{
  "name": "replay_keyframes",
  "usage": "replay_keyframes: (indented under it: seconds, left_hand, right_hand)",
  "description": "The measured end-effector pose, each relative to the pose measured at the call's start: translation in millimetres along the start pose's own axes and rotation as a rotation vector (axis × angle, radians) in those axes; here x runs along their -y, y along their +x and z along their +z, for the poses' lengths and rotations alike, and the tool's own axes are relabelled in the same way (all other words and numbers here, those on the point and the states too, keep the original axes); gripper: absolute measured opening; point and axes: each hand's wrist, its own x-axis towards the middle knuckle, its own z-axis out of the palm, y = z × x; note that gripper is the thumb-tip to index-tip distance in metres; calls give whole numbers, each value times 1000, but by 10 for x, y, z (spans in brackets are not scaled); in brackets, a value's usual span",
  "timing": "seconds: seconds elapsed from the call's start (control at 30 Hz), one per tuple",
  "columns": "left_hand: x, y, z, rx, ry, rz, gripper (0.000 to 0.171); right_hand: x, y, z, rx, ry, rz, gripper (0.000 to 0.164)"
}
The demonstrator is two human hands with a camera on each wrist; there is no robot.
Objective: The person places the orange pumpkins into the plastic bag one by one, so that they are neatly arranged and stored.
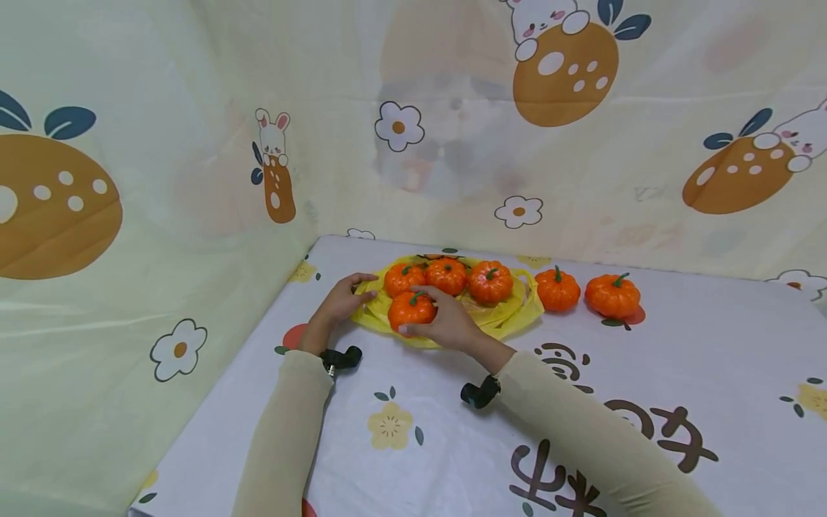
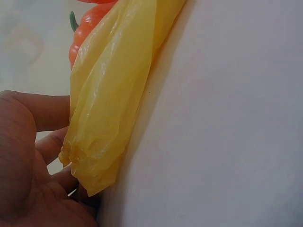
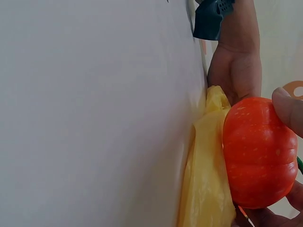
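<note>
A small orange pumpkin [image 1: 411, 310] with a green stem is gripped between the thumb and fingers of my right hand [image 1: 448, 321], over the front of a yellow plastic bag [image 1: 510, 319]. In the right wrist view, the pumpkin [image 3: 259, 153] sits against the bag [image 3: 203, 170], the thumb on its upper side. My left hand [image 1: 345, 298] holds the bag's left edge; in the left wrist view its thumb and fingers lie around the crumpled bag [image 2: 106, 104]. Three more pumpkins [image 1: 447, 276] rest on the bag behind the held one.
Right of the bag, one pumpkin [image 1: 557, 289] stands close to its edge and another pumpkin [image 1: 612, 296] farther along. The table [image 1: 439, 424] has a printed white cover. A patterned curtain [image 1: 310, 165] hangs behind and at the left.
</note>
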Motion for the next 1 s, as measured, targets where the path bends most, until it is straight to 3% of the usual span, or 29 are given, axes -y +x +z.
replay_keyframes:
  seconds: [0.4,0.7,1.0]
  left_hand:
    - [-17,-23,0,1,12,11,38]
    - [-31,-29,-16,17,49,61,41]
    - [-27,-29,-17,20,32,55,41]
  right_hand:
    - [24,-11,50,-13,-7,29,78]
    - [12,26,74,-64,22,43,75]
    - [0,71,169,-111,5,64,88]
